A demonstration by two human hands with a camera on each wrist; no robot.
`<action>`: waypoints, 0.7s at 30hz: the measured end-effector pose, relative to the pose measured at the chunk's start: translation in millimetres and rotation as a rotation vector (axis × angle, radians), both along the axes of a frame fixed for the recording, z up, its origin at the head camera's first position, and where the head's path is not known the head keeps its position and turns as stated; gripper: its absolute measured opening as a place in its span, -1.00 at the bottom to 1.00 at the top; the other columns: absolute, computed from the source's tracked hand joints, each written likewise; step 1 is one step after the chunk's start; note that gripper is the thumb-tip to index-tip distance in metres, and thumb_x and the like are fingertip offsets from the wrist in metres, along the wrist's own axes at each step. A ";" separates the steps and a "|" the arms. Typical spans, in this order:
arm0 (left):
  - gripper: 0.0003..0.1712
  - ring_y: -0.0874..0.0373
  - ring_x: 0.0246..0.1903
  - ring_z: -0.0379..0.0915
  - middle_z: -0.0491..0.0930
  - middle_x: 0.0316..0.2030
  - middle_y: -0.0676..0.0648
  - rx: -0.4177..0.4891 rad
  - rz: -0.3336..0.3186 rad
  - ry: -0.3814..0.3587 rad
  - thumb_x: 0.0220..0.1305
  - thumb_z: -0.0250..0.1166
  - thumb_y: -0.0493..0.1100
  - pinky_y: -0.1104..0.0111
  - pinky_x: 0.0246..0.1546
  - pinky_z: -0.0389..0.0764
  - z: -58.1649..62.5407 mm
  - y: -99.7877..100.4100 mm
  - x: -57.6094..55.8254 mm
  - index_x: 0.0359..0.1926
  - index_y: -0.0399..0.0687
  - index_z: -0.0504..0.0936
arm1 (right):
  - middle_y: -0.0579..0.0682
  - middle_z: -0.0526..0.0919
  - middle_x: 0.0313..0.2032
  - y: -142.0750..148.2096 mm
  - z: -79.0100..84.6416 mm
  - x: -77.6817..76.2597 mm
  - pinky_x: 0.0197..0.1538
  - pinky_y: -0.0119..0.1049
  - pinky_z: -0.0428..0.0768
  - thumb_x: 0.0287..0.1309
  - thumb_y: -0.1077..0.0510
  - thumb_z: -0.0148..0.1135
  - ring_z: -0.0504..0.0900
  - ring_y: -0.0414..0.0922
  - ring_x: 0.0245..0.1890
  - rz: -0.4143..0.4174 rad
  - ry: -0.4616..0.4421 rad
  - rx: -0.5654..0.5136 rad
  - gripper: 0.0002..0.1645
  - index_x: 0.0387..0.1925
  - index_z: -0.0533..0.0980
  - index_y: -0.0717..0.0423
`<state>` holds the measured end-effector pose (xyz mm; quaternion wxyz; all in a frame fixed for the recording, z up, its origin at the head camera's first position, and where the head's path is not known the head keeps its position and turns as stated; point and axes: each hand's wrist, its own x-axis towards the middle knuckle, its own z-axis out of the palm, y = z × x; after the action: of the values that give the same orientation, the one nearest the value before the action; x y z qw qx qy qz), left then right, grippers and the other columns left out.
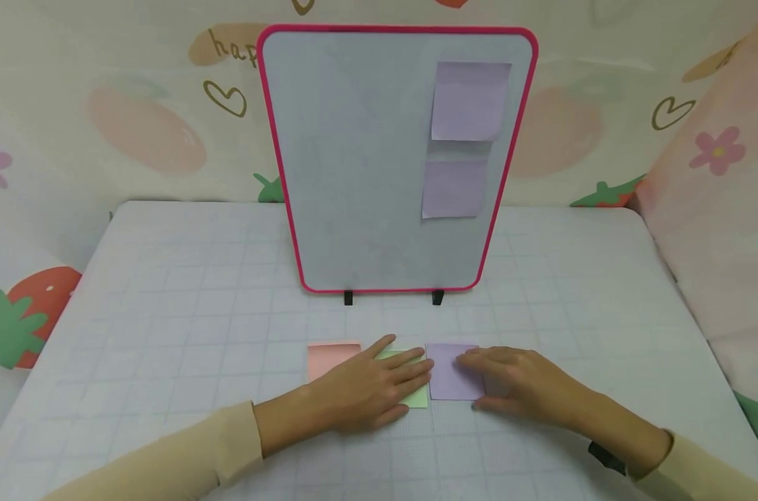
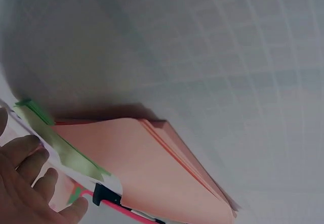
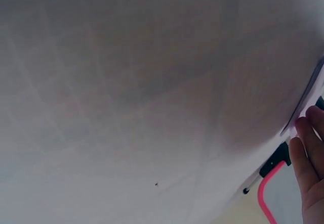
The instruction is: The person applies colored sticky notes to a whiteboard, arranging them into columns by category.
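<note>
In the head view a pink sticky-note pad [image 1: 332,360], a green sticky-note pad [image 1: 416,399] and a purple sticky-note pad [image 1: 449,379] lie in a row on the table. My left hand [image 1: 379,390] lies across the green pad with its fingers spread, fingertips close to the purple pad's left edge, and it hides part of the pink and green pads. Over the purple pad's right side is my right hand [image 1: 518,383], its fingers stretched onto the top sheet and its thumb near the lower right corner. The left wrist view shows the pink pad's thick layers [image 2: 152,168] beside the green one.
Behind the pads stands a whiteboard [image 1: 360,167] with a pink frame and black feet [image 1: 348,298]. Two purple notes, an upper note [image 1: 471,101] and a lower note [image 1: 454,189], are stuck on its right side. The white table [image 1: 185,278] has a gridded cover; patterned cloth hangs around it.
</note>
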<state>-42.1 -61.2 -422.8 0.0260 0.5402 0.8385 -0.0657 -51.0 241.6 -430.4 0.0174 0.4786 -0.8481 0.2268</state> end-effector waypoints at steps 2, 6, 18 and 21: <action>-0.36 0.16 0.50 -0.02 0.18 0.49 0.08 -0.008 0.002 -0.001 0.53 -0.10 0.17 0.00 0.45 0.04 -1.0 0.4 0.9 0.50 0.08 0.27 | -0.03 0.68 0.06 0.4 -1.2 0.1 -0.01 -0.06 0.66 -0.08 0.01 0.58 0.67 -0.07 0.03 0.001 0.008 0.007 -0.27 0.16 0.56 0.12; -0.36 0.16 0.50 -0.02 0.19 0.49 0.09 -0.012 0.000 0.007 0.52 -0.09 0.17 0.00 0.45 0.05 -2.1 1.2 1.9 0.50 0.09 0.27 | -0.02 0.68 0.06 1.2 -3.0 -0.5 0.00 -0.06 0.66 -0.09 0.00 0.58 0.67 -0.07 0.04 -0.004 0.013 0.016 -0.28 0.15 0.57 0.13; -0.36 0.14 0.48 0.05 0.24 0.47 0.08 0.020 -0.012 0.018 0.49 -0.03 0.15 -0.01 0.43 0.11 -6.3 0.1 2.3 0.49 0.07 0.29 | 0.02 0.66 0.10 4.3 -5.5 -2.8 0.03 -0.05 0.65 -0.04 0.02 0.57 0.65 -0.05 0.09 -0.015 -0.055 0.050 -0.28 0.18 0.56 0.14; -0.36 0.14 0.48 0.06 0.24 0.46 0.08 0.020 -0.010 0.016 0.49 -0.02 0.15 -0.01 0.43 0.11 -5.8 -0.2 2.4 0.49 0.07 0.30 | 0.02 0.66 0.10 3.7 -3.8 -3.4 0.03 -0.06 0.65 -0.02 0.01 0.55 0.65 -0.05 0.09 -0.020 -0.065 0.073 -0.29 0.18 0.56 0.14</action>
<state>-39.7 -61.4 -428.6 0.0133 0.5443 0.8365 -0.0616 -54.4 245.2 -434.2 -0.0256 0.4627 -0.8606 0.2111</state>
